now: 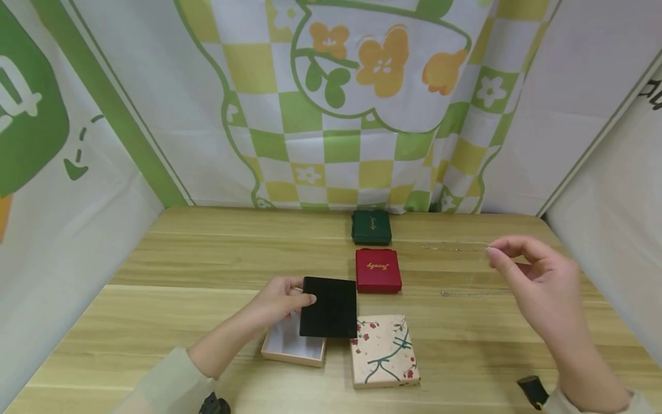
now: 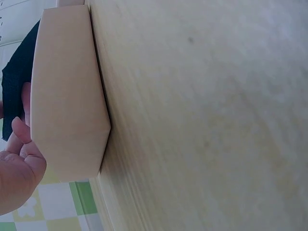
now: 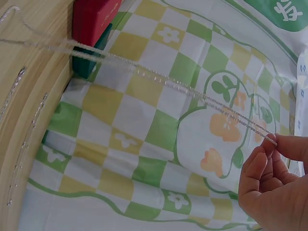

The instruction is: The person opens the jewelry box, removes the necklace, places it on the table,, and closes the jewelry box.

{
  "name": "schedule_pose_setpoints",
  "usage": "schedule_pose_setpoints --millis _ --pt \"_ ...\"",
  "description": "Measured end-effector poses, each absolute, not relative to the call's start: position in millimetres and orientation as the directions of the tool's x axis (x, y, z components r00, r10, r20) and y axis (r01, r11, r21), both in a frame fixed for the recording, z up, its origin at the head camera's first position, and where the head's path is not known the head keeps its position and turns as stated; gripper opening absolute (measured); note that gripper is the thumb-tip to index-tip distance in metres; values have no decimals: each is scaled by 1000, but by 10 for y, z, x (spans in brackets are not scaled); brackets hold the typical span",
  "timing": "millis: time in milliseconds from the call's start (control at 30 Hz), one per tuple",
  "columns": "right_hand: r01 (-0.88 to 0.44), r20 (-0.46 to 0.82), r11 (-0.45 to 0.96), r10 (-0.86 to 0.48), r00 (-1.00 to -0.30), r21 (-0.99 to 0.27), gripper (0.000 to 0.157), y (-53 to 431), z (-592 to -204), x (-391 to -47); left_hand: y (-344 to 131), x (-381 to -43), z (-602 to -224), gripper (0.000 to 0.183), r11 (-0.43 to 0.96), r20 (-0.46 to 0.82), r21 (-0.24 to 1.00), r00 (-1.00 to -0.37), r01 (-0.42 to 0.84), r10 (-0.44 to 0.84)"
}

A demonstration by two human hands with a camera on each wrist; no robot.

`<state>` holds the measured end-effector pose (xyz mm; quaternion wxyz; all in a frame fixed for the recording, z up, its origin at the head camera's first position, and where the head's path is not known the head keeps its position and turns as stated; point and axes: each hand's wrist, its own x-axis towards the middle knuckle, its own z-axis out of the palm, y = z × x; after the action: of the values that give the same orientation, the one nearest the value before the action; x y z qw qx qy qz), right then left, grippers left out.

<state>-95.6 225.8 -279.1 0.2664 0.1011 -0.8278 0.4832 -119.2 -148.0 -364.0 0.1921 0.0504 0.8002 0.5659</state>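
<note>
My left hand (image 1: 276, 302) holds a flat black square pad (image 1: 331, 307), thumb on its upper face. The pad is above an open shallow box base (image 1: 293, 360) with a pale inside, covering part of it. Touching or close to the base on its right is a cream floral box lid (image 1: 385, 359). My right hand (image 1: 545, 287) is raised at the right, pinching a thin silver chain necklace (image 3: 192, 95) between thumb and forefinger; its doubled strand runs down toward the table. Two more silver chains, one nearer (image 1: 470, 294) and one farther (image 1: 450, 249), lie on the wood.
A red jewelry box (image 1: 378, 273) stands behind the floral lid, with a dark green one (image 1: 371, 228) farther back. Patterned cloth (image 1: 336, 144) hangs behind the wooden table (image 1: 207, 247), and white cloth walls flank both sides.
</note>
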Motion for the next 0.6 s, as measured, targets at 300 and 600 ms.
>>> schedule_pose_setpoints --millis 300,600 --pt "-345 499 547 158 -852 -762 3 2524 -2923 -967 -1493 -1197 -3644 22 350 -254 927 -913 -136 319" --pt "-255 469 603 228 -853 -756 3 2826 -3027 -947 -1498 -1202 -3671 21 369 -282 915 -913 -163 295"
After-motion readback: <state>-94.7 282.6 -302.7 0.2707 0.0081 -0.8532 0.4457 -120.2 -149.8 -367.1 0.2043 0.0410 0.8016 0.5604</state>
